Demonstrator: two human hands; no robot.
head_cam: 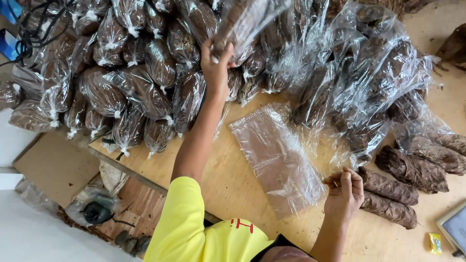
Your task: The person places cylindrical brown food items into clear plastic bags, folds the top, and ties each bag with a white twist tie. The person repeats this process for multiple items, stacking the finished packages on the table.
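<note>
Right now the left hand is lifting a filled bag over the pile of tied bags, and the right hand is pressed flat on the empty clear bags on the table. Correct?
Not quite. In the head view the right hand is not flat on the empty clear bags; it is loosely curled beside them, at their right edge. The rest holds: the left hand holds a filled bag up over the pile of tied bags.

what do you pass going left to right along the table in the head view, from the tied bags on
pile of tied bags → left hand holding a filled bag → stack of flat clear bags → right hand → bare leaf bundles → small yellow packet
</note>
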